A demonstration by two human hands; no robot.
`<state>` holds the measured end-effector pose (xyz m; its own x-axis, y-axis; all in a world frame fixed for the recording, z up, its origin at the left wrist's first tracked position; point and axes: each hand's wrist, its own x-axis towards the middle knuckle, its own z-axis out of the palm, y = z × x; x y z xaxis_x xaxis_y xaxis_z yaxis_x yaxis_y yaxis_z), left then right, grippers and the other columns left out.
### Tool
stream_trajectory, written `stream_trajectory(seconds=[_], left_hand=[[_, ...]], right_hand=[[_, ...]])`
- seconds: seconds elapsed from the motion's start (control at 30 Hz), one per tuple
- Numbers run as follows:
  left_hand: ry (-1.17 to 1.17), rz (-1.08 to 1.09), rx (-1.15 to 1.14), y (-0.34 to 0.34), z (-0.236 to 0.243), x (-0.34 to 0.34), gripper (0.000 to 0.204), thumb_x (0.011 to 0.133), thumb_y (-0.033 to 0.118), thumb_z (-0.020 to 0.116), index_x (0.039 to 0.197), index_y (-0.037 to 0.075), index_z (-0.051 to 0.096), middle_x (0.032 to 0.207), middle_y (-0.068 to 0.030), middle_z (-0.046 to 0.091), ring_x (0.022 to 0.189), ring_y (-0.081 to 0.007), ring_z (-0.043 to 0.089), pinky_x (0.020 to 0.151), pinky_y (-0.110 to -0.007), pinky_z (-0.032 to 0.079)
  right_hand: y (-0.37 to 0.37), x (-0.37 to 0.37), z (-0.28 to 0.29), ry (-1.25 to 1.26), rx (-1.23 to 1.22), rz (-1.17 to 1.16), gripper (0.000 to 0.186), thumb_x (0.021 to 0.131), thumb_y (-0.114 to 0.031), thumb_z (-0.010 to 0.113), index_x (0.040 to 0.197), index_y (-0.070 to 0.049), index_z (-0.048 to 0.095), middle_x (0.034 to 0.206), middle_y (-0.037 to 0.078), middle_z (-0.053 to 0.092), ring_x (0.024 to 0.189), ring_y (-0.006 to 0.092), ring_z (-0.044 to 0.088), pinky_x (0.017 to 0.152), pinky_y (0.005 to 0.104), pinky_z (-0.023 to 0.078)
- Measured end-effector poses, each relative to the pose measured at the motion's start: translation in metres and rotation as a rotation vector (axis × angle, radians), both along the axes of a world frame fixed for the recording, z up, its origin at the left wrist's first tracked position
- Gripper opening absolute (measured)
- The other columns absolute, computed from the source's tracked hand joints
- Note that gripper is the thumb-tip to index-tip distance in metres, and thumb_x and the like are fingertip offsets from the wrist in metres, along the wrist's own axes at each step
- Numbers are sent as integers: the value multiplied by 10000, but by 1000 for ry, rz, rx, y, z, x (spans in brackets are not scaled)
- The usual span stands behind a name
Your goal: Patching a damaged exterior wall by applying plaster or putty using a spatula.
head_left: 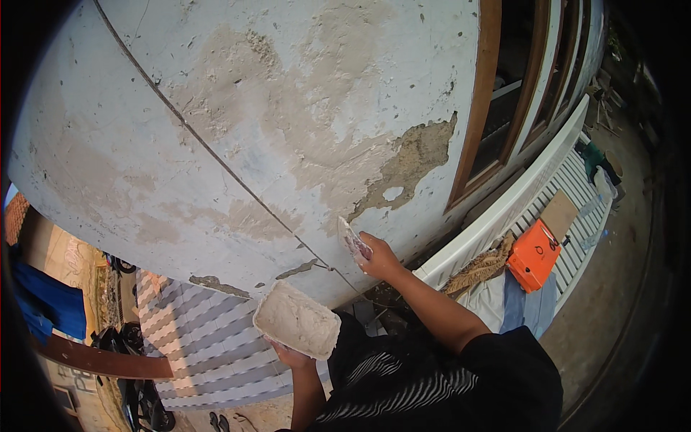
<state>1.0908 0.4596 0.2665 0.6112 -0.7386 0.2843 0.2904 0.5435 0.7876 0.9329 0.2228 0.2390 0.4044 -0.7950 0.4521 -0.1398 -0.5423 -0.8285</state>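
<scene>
My left hand (291, 354) grips a white rectangular tub (260, 311) by its near lower side; pale, wet plaster (296, 318) fills much of it. My right hand (373, 258) is closed round a plaster-smeared scraper (348, 234), whose blade touches or almost touches the wall. The white wall (288, 162) carries rough beige patches of filler (324, 108). Just above and right of the scraper, paint has come off and bare brown-grey render (414, 162) shows. Most of the left hand's fingers are hidden under the tub.
A cord (194, 133) runs diagonally across the wall. Wood-framed windows (489, 101) stand at the right. Beside me, a white slatted bench (576, 245) bears an orange box (534, 255), a brown board (559, 214) and cloths. Patterned tiles (216, 345) lie below left, near a blue cloth (50, 299).
</scene>
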Motion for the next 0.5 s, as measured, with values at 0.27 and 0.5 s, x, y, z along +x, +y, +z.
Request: stream_trajectory(seconds=[0.27, 0.5], left_hand=[[235, 26, -12, 2, -4, 4, 684, 991, 561, 166, 1495, 101, 206, 1525, -149, 258, 1348, -375, 349, 1082, -538, 346], [27, -158, -93, 1, -4, 6, 704, 973, 598, 247, 1502, 135, 212, 1554, -114, 211, 1397, -362, 254, 1129, -539, 237]], right_hand=[[-12, -1, -50, -56, 370, 41, 541, 834, -118, 678, 1289, 98, 480, 1095, 236, 650, 930, 303, 666, 794, 350, 522], [-13, 18, -8, -158, 437, -52, 483, 846, -96, 660, 1259, 103, 509, 966, 225, 686, 858, 248, 691, 752, 321, 528]])
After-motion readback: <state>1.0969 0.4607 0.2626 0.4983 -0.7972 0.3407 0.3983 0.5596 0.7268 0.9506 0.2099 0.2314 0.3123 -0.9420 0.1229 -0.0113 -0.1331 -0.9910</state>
